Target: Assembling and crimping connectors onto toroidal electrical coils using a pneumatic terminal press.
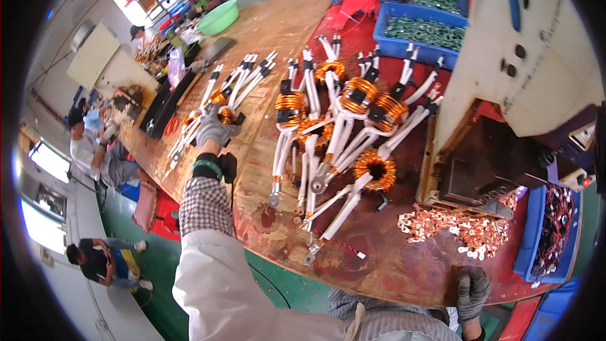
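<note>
My left hand (pixel 214 131), in a grey glove, reaches out to a group of copper-wound ring coils at the left of the table. Its fingers are closed at a ring coil (pixel 225 115) and partly hide it. White-sleeved leads (pixel 247 82) with dark ends run away from these coils. My right hand (pixel 472 293), also gloved, rests at the table's front edge with its fingers curled in; nothing shows in it. Between the hands lie several more ring coils (pixel 375 170), their white leads ending in metal ring lugs (pixel 274 194).
A machine (pixel 486 151) stands at the right, with a pile of copper lugs (pixel 454 227) before it. Blue bins (pixel 379 31) of green rings stand at the back, and a blue bin (pixel 529 233) of dark wires at far right. People sit beyond a green basin (pixel 218 17).
</note>
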A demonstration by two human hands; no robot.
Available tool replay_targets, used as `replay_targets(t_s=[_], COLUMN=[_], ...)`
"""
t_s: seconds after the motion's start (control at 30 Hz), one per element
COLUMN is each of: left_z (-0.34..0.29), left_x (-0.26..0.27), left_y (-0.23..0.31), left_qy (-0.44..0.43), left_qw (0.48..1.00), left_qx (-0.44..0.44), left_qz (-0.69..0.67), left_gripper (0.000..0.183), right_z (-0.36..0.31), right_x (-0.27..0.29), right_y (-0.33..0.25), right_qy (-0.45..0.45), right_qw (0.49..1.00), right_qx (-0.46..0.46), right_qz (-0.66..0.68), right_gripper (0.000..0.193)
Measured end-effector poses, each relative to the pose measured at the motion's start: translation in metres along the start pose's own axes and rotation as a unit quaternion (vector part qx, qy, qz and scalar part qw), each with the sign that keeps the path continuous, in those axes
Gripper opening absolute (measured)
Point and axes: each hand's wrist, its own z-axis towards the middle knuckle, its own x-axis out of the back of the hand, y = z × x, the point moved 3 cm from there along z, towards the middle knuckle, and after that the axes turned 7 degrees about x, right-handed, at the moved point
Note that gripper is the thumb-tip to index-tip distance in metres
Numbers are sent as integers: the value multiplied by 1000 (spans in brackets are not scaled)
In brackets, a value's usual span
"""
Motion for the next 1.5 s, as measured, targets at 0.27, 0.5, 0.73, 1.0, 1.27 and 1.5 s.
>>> replay_targets(t_s=[0.27, 0.5, 0.73, 1.0, 1.27, 1.5], left_z=[-59, -196, -312, -361, -351, -317], left_x=[78, 131, 79, 23, -2, -17], left_y=[-37, -10, 80, 148, 182, 186], left_qy=[-150, -242, -424, -558, -551, -517], left_qw=[747, 395, 202, -14, -48, -76], left_qx=[-157, -187, -245, -200, -149, -131], left_qz=[-628, -866, -848, -805, -820, -842], left_gripper=[52, 84, 104, 81, 73, 66], right_z=[-3, 33, 76, 48, 40, 76], right_x=[9, 23, -15, 23, 45, 139], right_y=[7, -40, -116, -88, -48, 2], right_qy=[-12, -81, -208, -65, 103, 122], right_qw=[999, 987, 897, 959, 926, 980], right_qx=[31, 133, 160, 195, 363, 155], right_qz=[32, 37, 355, 194, -24, -12], right_gripper=[15, 19, 51, 21, 29, 21])
